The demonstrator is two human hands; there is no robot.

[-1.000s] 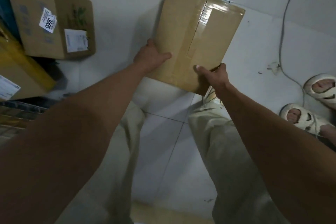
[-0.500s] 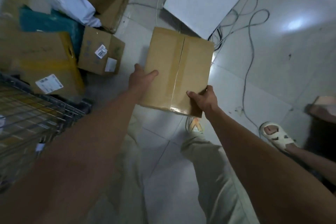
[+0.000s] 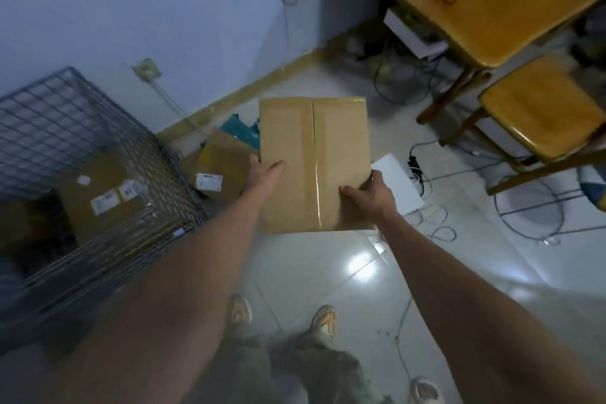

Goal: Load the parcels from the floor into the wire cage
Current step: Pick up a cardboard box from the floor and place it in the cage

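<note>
A small back-room office: wooden desk, tangled cables, wire cage, tiled floor.

A taped cardboard box fills frame centre; the wire cage stands left, a wooden table upper right.

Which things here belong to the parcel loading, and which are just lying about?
Job: taped box held in left hand and right hand; wire cage; labelled floor parcel.
Lying about: wooden table, stool, floor cables.
</note>
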